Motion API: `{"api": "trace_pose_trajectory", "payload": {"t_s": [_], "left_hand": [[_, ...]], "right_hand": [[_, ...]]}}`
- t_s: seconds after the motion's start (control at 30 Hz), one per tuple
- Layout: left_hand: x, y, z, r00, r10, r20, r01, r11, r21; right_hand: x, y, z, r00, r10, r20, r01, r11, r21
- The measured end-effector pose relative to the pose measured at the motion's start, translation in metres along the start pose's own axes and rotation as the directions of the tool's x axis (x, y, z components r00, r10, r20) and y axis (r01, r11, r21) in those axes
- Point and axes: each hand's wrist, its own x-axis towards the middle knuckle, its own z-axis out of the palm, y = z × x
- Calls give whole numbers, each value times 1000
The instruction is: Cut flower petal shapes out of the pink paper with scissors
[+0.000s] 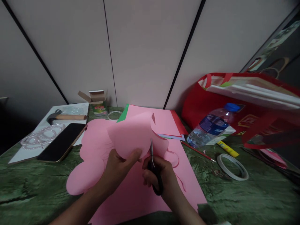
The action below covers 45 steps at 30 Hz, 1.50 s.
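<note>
My left hand [123, 165] pinches the lower edge of a sheet of pink paper [133, 134], raised above the table, its thumb on the front face. In my right hand [161, 175] is a pair of black-handled scissors [157, 179], blades pointing up at the sheet's right part. A curved cut edge shows there, and a strip of paper curls away to the right. Under both hands lies a large pink sheet [131, 200] with thin offcuts on its right side. Left of my left hand are rounded, scalloped pink paper cutouts [86, 175].
Behind lie stacked coloured sheets [164, 120]. On the left are a phone [62, 142], a hammer [67, 117], bead strings [44, 136] and an opened small box [98, 104]. To the right stand a water bottle [208, 128], a tape roll [232, 167], a yellow tube [227, 148] and a red bag [194, 100].
</note>
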Motion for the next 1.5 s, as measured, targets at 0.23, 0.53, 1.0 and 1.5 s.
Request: {"api": "trace_pose_trajectory", "payload": {"t_s": [0.23, 0.53, 1.0, 1.5], "left_hand": [[0, -1, 0, 1000, -2, -28, 2, 1000, 5], [-2, 3, 5, 998, 23, -61, -23, 1000, 12], [-6, 10, 10, 1000, 12, 19, -11, 1000, -20], [-6, 10, 7, 1000, 28, 12, -27, 999, -17]], "right_hand": [[0, 3, -1, 1000, -7, 23, 6, 1000, 16], [-1, 1, 3, 998, 46, 40, -48, 998, 48], [1, 2, -4, 993, -88, 74, 85, 996, 42], [-1, -5, -2, 994, -85, 70, 85, 996, -5]]}}
